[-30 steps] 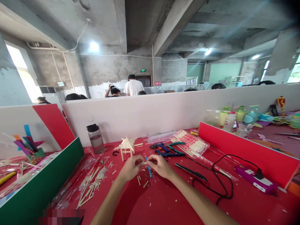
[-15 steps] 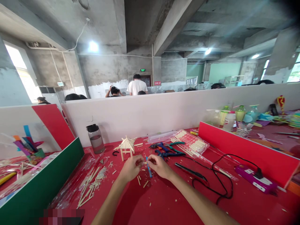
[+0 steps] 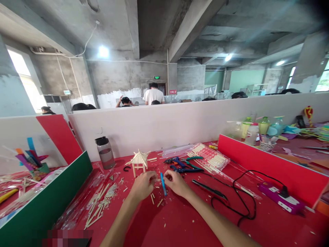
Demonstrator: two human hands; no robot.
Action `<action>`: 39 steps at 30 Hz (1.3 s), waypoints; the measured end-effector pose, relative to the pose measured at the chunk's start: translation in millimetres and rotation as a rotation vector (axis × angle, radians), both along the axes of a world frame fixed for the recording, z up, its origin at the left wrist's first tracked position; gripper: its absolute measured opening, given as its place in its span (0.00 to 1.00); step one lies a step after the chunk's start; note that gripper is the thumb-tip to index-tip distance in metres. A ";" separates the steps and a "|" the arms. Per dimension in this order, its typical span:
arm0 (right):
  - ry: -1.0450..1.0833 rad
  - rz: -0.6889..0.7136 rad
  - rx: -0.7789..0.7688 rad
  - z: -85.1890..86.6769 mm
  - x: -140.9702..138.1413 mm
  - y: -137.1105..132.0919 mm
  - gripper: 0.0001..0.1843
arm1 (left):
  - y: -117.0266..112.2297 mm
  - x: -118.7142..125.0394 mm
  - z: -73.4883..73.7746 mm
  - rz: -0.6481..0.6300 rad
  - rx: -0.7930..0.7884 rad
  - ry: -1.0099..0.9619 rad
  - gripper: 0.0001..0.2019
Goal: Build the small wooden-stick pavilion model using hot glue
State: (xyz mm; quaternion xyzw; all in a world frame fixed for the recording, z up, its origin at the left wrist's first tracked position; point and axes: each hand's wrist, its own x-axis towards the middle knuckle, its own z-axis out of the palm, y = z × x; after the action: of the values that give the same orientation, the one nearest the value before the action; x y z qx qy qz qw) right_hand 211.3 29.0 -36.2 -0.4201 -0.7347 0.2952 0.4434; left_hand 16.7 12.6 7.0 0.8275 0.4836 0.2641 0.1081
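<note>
My left hand [image 3: 144, 185] is closed, its fingertips pinched together just in front of a small stick-built pavilion [image 3: 139, 160] with a pointed roof. Whatever its fingers hold, if anything, is too small to make out. Opposite it, my right hand [image 3: 178, 184] has its thumb and fingers curled together, and what lies in them is hidden too. In the gap between both hands a blue pen-like stick [image 3: 163, 184] lies on the red table. Short cut pieces of wooden stick [image 3: 160, 202] lie below my hands.
Pliers and a blue glue gun [image 3: 181, 164] lie beyond my right hand, near a pack of sticks [image 3: 209, 156]. A black craft knife [image 3: 209, 189], cable and purple power strip [image 3: 281, 198] are at right. Loose sticks [image 3: 99, 206] and a water bottle [image 3: 105, 153] stand left.
My hands have drawn slightly apart, and more of the blue stick between them shows. The pavilion and tools stay in place. A person in white in the background has shifted a little right.
</note>
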 end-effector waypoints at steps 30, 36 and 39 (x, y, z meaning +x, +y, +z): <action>0.046 0.041 -0.005 -1.3 -3.1 0.7 0.04 | -5.9 7.4 3.9 -0.048 0.111 0.044 0.09; 0.157 0.111 -0.037 6.6 2.0 -1.0 0.08 | -5.1 6.5 4.4 -0.073 0.079 -0.042 0.09; 0.191 0.175 -0.057 10.9 2.7 -4.6 0.10 | -0.3 5.4 0.3 -0.092 0.029 -0.146 0.07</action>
State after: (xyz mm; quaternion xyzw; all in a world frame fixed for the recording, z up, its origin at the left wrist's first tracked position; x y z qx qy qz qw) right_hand 214.1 24.4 -25.3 -0.3369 -0.7144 0.3919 0.4717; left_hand 22.1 12.3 7.3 0.8289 0.4319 0.3254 0.1433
